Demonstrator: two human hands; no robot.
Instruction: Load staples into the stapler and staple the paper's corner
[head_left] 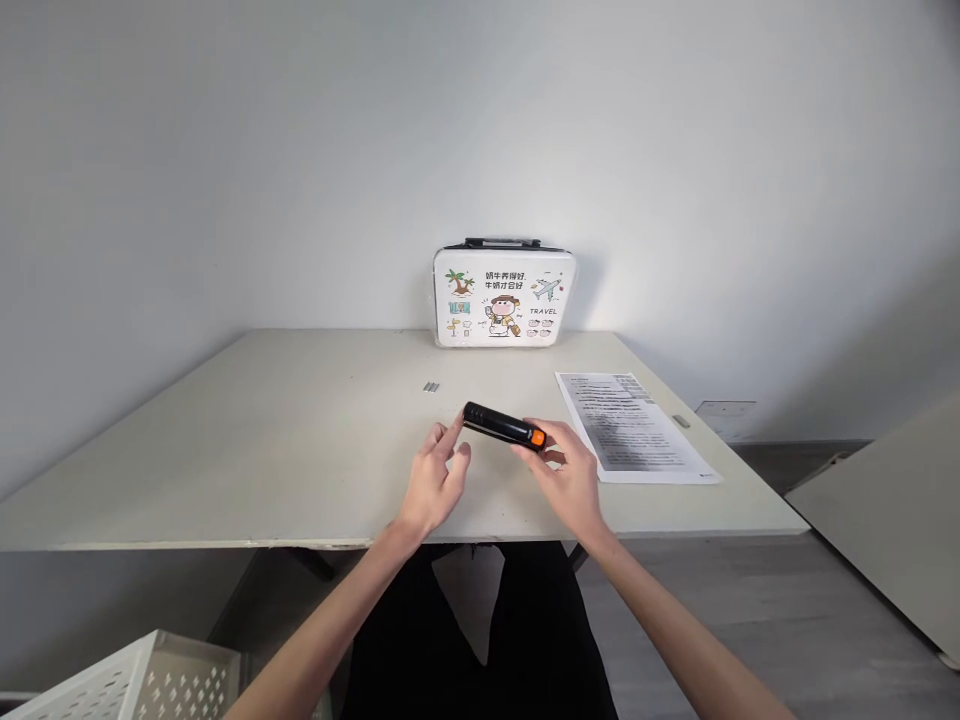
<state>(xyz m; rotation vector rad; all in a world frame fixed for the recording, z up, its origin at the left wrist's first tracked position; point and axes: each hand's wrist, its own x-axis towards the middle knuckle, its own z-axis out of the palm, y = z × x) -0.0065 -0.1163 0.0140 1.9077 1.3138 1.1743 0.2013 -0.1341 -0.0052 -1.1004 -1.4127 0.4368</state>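
A black stapler (499, 425) with an orange piece at its right end is held above the table. My right hand (568, 470) grips that orange end between thumb and fingers. Beside the other end is my left hand (435, 475), its index finger stretched out to touch the stapler's tip. The left thumb stands apart and the other fingers are curled, with nothing held in them. A few small grey metal strips that look like staples (431, 387) lie on the table beyond my hands.
A white case (505, 300) with cartoon prints stands against the wall at the table's (225, 440) back edge. To the right lies a printed sheet (637, 430), with a small grey piece (681, 421) beside it. A white perforated basket (187, 675) is at lower left.
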